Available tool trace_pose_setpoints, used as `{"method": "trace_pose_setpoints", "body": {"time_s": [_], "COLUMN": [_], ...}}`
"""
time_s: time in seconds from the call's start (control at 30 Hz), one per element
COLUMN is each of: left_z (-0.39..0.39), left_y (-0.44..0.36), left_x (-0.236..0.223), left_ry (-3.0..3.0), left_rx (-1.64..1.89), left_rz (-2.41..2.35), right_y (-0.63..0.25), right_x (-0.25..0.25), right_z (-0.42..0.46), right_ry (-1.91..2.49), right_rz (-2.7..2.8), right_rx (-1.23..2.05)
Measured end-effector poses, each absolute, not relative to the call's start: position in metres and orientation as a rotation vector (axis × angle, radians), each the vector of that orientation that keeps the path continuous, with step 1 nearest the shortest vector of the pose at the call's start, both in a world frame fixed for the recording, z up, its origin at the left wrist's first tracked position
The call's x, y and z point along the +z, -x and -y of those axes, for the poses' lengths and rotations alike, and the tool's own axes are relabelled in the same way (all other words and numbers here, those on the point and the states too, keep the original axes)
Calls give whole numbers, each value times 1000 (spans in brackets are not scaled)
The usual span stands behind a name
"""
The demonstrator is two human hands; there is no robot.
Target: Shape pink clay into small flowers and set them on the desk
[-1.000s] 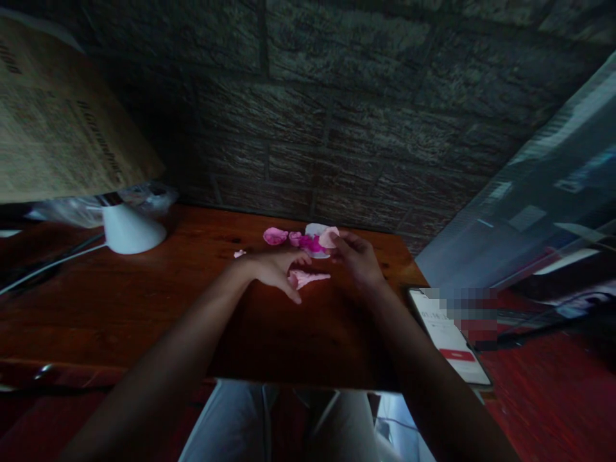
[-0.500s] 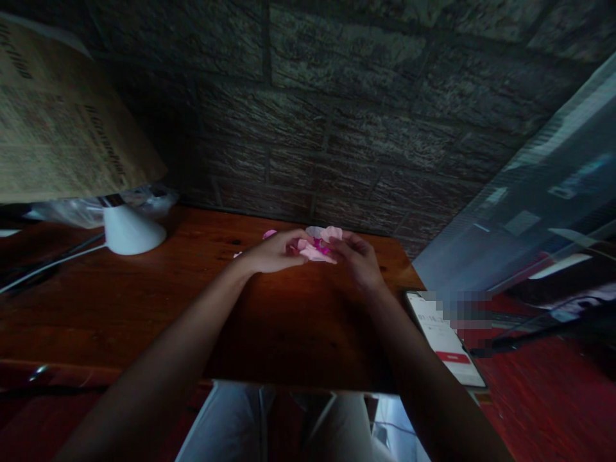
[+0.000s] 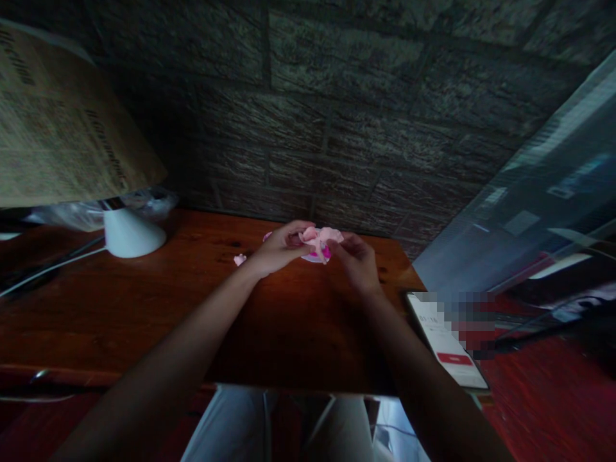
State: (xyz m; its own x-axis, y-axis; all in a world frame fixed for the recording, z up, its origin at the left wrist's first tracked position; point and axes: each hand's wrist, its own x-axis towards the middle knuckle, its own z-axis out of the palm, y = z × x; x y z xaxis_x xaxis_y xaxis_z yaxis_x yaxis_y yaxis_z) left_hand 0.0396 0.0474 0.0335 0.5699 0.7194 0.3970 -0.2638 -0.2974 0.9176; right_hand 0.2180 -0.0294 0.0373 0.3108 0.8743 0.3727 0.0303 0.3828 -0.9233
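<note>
My left hand and my right hand meet near the back of the wooden table. Between them is a soft, light pink, dough-like piece, folded and uneven in shape. Both hands have their fingers closed on it, the left from one side and the right from the other. Beneath the pink piece shows a bright magenta patch, with a pale, rounded edge below it. A small pink lump lies by my left wrist. Another magenta bit is partly hidden behind my left hand.
The wooden table stands against a dark stone wall. A lamp with a white base and a printed paper shade is at the left, its cable beside it. A phone lies at the right edge.
The light pink piece is now bunched and folded higher between the hands, where it lay flatter before. My left fingers have shifted slightly upward. The small pink lump shows more fully.
</note>
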Motion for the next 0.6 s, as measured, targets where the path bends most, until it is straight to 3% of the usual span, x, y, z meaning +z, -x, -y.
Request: {"method": "trace_pose_setpoints", "body": {"time_s": [0.23,0.6], "left_z": [-46,-40], "left_y": [-44,-43], "left_x": [33,38], "left_ry": [-1455,-1596], "left_rx": [987,995], "left_rz": [-405,-444], "right_y": [-219,-215], "right_x": [33,32], "right_z": [30,33], "right_ry": [1137,1179], "right_rz": [1106,1178], "right_rx": [545,553]}}
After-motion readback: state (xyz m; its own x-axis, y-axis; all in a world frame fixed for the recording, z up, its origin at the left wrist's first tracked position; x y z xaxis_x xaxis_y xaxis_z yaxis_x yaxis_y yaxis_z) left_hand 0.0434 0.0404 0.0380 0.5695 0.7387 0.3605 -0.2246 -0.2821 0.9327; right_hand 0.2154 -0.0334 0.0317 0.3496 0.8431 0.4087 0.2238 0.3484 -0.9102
